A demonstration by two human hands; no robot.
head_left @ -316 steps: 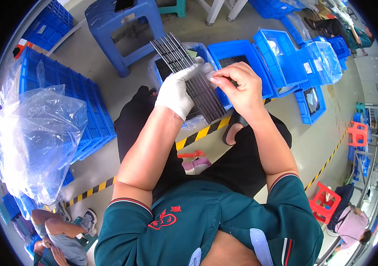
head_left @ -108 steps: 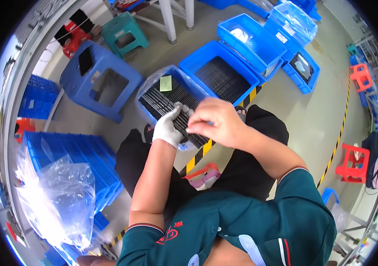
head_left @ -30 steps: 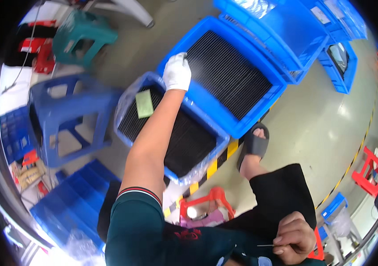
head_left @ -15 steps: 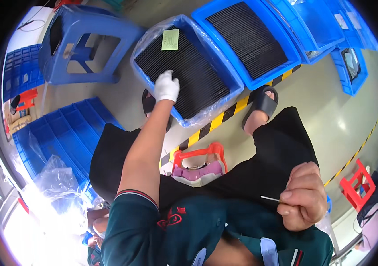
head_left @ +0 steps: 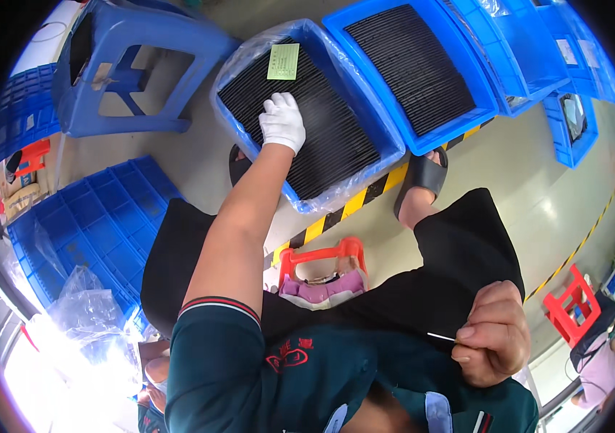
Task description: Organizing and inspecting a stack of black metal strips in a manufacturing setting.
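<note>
Pin risk: I think the thin pale pin (head_left: 440, 336) could slip from the right hand (head_left: 494, 335), because only the fingertips pinch it.
Rod risk: The black rods (head_left: 330, 137) could go out of line, if the left hand (head_left: 282, 123) presses sideways.
Rods' look: I see them slim, dark and straight, packed side by side at the far middle, inside the blue bin (head_left: 393, 137).
Pin's look: Short, straight, whitish, at near right.
Right hand: Bare, closed narrowly on the pin.
Left hand: White-gloved, fingers curled over the rods; I cannot tell if it holds one.
</note>
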